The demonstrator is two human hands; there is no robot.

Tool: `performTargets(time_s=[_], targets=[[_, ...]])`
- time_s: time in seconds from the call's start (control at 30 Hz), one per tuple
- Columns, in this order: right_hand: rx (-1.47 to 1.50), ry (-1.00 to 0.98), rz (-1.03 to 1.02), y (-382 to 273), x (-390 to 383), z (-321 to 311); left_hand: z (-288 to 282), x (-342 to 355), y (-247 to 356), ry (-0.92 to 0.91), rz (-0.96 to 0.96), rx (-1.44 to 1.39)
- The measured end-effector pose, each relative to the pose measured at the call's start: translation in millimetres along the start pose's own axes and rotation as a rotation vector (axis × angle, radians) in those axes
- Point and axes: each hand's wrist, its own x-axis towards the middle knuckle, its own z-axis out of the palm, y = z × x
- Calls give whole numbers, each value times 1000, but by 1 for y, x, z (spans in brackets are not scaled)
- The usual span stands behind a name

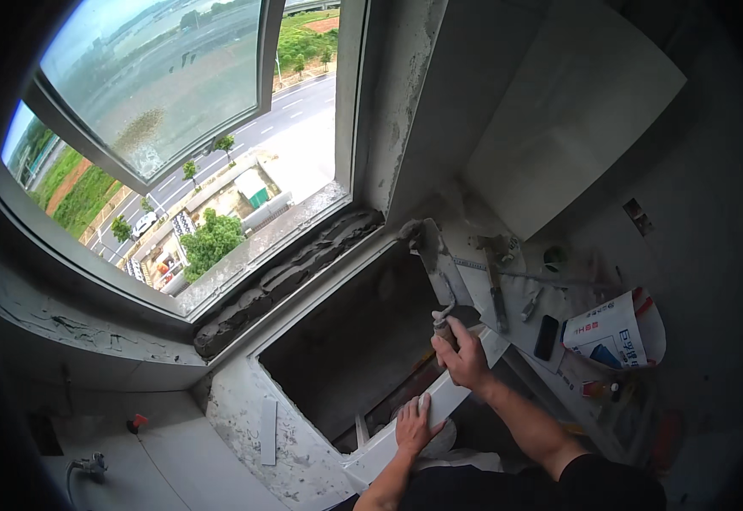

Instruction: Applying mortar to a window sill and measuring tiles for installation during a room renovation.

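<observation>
Gripping a hand trowel with a short handle [443, 325], the right hand [467, 356] has its fingers clamped round that handle, near the right end of a dark rectangular opening [350, 345]; the left hand [415, 427] lies on a smooth white strip [378, 452], fingers slightly apart; lumpy dark-grey mortar [290, 277] lines the ledge below a pale-framed window [269, 226].

1 black phone [547, 338] — outside, 1 white car [144, 225]
</observation>
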Motion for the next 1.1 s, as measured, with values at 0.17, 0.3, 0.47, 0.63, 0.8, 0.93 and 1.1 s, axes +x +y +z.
performTargets(time_s=[0.17, 0.3, 0.47, 0.63, 0.8, 0.93, 1.1], targets=[[-175, 287, -338, -58, 112, 63, -11, 4, -10, -15, -40, -80], [-274, 428, -336, -10, 182, 132, -15, 9, -18, -14, -44, -142], [-399, 268, 98, 130, 256, 158, -5, 18, -23, -55, 9, -156], [-251, 300, -117, 63, 226, 174, 0, 6, -31, -36, -61, -176], [-258, 295, -69, 60, 146, 121, -6, 14, -22, -79, -40, -153], [-331, 151, 198, 79, 31, 79, -7, 13, -20, -82, -53, -133], [-343, 299, 184, 114, -111, 34, -7, 12, -13, -23, -11, -96]])
